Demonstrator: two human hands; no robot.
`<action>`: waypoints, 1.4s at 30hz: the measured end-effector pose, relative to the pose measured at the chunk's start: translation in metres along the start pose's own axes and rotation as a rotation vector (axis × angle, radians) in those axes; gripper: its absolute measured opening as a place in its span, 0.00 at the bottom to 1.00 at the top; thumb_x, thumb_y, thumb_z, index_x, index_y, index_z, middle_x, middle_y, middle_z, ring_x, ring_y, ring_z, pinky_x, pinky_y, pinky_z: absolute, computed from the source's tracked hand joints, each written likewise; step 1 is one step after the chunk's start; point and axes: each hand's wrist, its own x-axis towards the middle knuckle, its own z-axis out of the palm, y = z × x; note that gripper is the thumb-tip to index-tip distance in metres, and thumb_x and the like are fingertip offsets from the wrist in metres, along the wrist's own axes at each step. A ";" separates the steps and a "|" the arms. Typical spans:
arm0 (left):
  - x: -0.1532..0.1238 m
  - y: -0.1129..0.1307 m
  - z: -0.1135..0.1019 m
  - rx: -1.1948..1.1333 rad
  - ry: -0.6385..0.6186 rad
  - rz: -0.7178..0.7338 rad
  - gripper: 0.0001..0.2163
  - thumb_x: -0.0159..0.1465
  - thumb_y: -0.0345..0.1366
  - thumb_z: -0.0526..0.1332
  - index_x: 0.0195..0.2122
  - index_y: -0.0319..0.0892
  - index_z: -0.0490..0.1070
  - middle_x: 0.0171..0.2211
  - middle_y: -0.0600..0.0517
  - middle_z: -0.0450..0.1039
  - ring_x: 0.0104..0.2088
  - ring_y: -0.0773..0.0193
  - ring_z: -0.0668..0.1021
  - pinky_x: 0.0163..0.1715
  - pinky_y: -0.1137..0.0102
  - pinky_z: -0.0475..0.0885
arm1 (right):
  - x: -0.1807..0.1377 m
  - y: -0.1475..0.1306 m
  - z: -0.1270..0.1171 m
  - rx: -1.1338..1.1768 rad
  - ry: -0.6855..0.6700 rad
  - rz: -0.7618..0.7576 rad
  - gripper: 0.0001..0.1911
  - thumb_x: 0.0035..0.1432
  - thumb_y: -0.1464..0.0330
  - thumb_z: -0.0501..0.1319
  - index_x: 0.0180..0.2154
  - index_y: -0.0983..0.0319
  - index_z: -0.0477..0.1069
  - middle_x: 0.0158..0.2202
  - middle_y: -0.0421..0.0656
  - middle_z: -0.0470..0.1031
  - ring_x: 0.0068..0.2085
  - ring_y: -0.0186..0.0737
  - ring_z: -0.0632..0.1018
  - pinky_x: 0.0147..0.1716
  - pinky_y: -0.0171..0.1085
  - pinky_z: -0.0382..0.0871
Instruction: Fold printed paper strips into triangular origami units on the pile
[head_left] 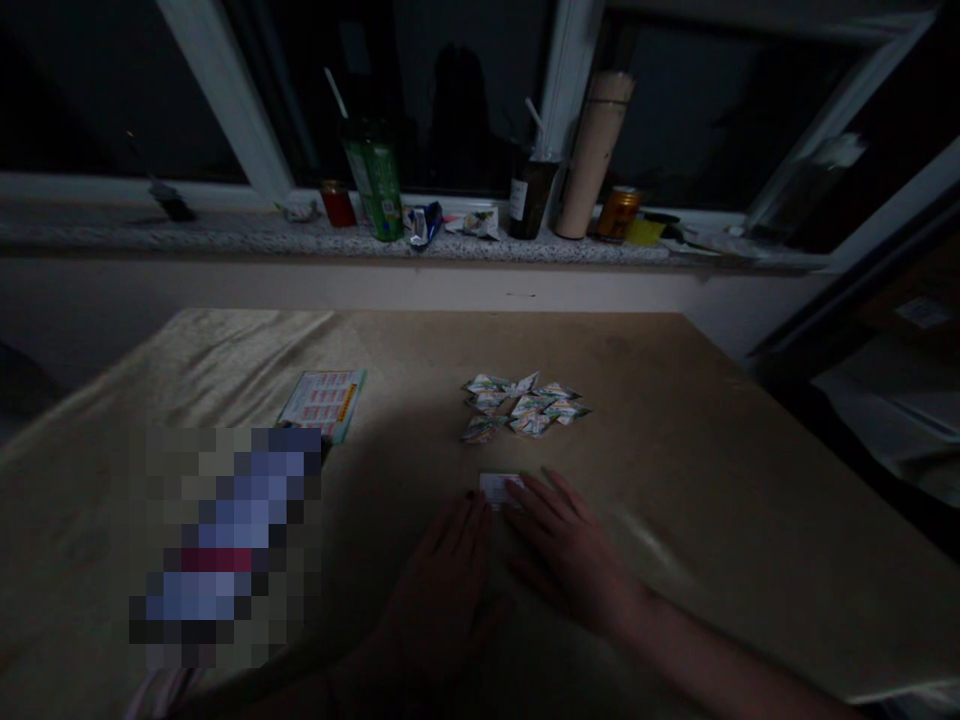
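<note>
A small white paper (493, 486) is positioned on the bench (675, 440), in front of a group of folded paper pieces (531, 408). The right grip (564, 535) is released: its fingers are extended and laid over the right part of the paper. The left grip (450, 555) is likewise released, held flat with fingers extended, its fingertips placed at the paper's lower left edge. The folded pieces are clustered just beyond both grips, some overlapping. A printed sheet (319, 402) is located to the left, partly covered by a pixelated object (240, 530). Behind the bench, a green container (382, 190), a tall tumbler (592, 165) and a gold can (619, 215) are stood on the windowsill (480, 247).
</note>
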 end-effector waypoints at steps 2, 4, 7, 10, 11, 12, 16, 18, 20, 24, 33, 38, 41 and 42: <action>-0.001 -0.001 0.000 0.003 -0.006 -0.010 0.31 0.63 0.52 0.46 0.59 0.31 0.55 0.60 0.38 0.54 0.59 0.49 0.58 0.58 0.58 0.49 | 0.000 0.002 -0.002 0.002 -0.028 0.017 0.23 0.58 0.61 0.54 0.55 0.59 0.62 0.59 0.46 0.60 0.59 0.49 0.60 0.57 0.56 0.52; -0.002 -0.003 0.001 0.015 0.001 -0.034 0.33 0.62 0.53 0.46 0.59 0.30 0.55 0.60 0.38 0.53 0.60 0.48 0.57 0.58 0.57 0.49 | 0.000 0.003 -0.004 0.012 -0.033 0.032 0.22 0.59 0.60 0.54 0.54 0.58 0.63 0.58 0.46 0.61 0.59 0.48 0.60 0.57 0.57 0.52; -0.003 -0.004 0.003 0.042 0.036 -0.055 0.33 0.62 0.54 0.47 0.58 0.29 0.57 0.60 0.36 0.54 0.59 0.47 0.57 0.57 0.57 0.49 | 0.001 0.002 -0.006 0.015 -0.022 0.036 0.20 0.59 0.61 0.54 0.52 0.58 0.65 0.57 0.46 0.63 0.59 0.48 0.61 0.57 0.57 0.52; -0.002 -0.005 0.004 0.049 0.043 -0.014 0.31 0.63 0.51 0.47 0.56 0.29 0.59 0.58 0.37 0.59 0.58 0.49 0.60 0.57 0.59 0.51 | 0.002 0.000 -0.006 -0.001 -0.022 0.027 0.20 0.60 0.62 0.54 0.53 0.59 0.64 0.58 0.46 0.62 0.59 0.48 0.60 0.57 0.57 0.51; -0.002 -0.005 0.004 0.050 0.041 -0.002 0.30 0.63 0.51 0.46 0.56 0.30 0.60 0.57 0.38 0.59 0.58 0.50 0.60 0.57 0.59 0.51 | 0.003 -0.001 -0.006 -0.005 -0.028 0.019 0.21 0.60 0.61 0.54 0.54 0.59 0.62 0.59 0.47 0.60 0.60 0.48 0.59 0.57 0.57 0.50; -0.001 -0.005 0.004 0.053 0.040 0.002 0.29 0.64 0.50 0.45 0.56 0.30 0.60 0.57 0.38 0.59 0.58 0.51 0.60 0.57 0.60 0.52 | 0.003 -0.001 -0.006 -0.006 -0.038 0.009 0.22 0.59 0.61 0.54 0.55 0.58 0.61 0.59 0.47 0.59 0.60 0.49 0.58 0.58 0.57 0.50; 0.001 -0.003 0.002 0.059 0.044 0.009 0.27 0.64 0.47 0.46 0.56 0.29 0.61 0.57 0.38 0.59 0.58 0.51 0.61 0.57 0.60 0.52 | 0.007 0.000 -0.005 0.019 -0.087 -0.032 0.23 0.59 0.60 0.53 0.56 0.57 0.60 0.61 0.47 0.55 0.62 0.49 0.54 0.58 0.58 0.44; 0.002 -0.002 0.000 0.061 0.037 -0.001 0.28 0.63 0.48 0.49 0.55 0.28 0.61 0.57 0.37 0.60 0.57 0.49 0.61 0.56 0.59 0.53 | 0.008 0.002 -0.005 0.036 -0.095 -0.034 0.23 0.59 0.60 0.53 0.56 0.57 0.60 0.61 0.48 0.55 0.62 0.48 0.53 0.59 0.58 0.43; 0.003 -0.001 -0.001 0.069 0.036 -0.011 0.28 0.63 0.48 0.49 0.55 0.28 0.62 0.57 0.36 0.60 0.57 0.49 0.62 0.56 0.59 0.54 | 0.008 0.003 -0.005 0.046 -0.087 -0.033 0.22 0.59 0.61 0.54 0.55 0.56 0.61 0.61 0.48 0.55 0.62 0.48 0.53 0.58 0.58 0.44; 0.002 -0.001 0.000 0.064 0.043 -0.008 0.28 0.63 0.48 0.49 0.55 0.29 0.62 0.56 0.37 0.61 0.57 0.50 0.63 0.55 0.60 0.55 | 0.004 0.006 -0.007 0.020 -0.028 -0.010 0.20 0.58 0.62 0.56 0.52 0.57 0.65 0.61 0.47 0.56 0.62 0.50 0.54 0.57 0.60 0.46; 0.001 -0.002 0.003 0.037 0.054 -0.003 0.29 0.63 0.49 0.48 0.56 0.29 0.61 0.56 0.37 0.62 0.57 0.50 0.62 0.56 0.60 0.54 | -0.006 0.005 -0.013 -0.065 0.022 0.014 0.17 0.60 0.65 0.53 0.50 0.59 0.67 0.60 0.46 0.57 0.61 0.50 0.56 0.56 0.60 0.50; 0.003 -0.001 0.003 0.072 0.035 -0.003 0.30 0.62 0.50 0.49 0.54 0.26 0.62 0.56 0.35 0.61 0.56 0.47 0.63 0.54 0.58 0.57 | -0.016 0.008 -0.014 -0.106 0.045 0.056 0.16 0.60 0.68 0.53 0.50 0.58 0.68 0.60 0.46 0.59 0.59 0.51 0.59 0.54 0.60 0.54; 0.004 -0.001 0.003 0.049 0.010 -0.010 0.30 0.62 0.50 0.50 0.54 0.26 0.62 0.56 0.34 0.61 0.56 0.47 0.64 0.54 0.59 0.57 | -0.017 0.010 -0.014 -0.126 0.039 0.063 0.16 0.61 0.68 0.53 0.49 0.59 0.68 0.59 0.46 0.59 0.59 0.50 0.60 0.54 0.59 0.55; 0.003 -0.002 0.004 0.038 0.005 -0.018 0.31 0.62 0.50 0.50 0.55 0.26 0.61 0.56 0.34 0.60 0.56 0.47 0.64 0.54 0.59 0.58 | -0.017 0.010 -0.014 -0.126 0.034 0.064 0.16 0.60 0.68 0.53 0.49 0.59 0.68 0.59 0.46 0.60 0.59 0.50 0.61 0.54 0.59 0.56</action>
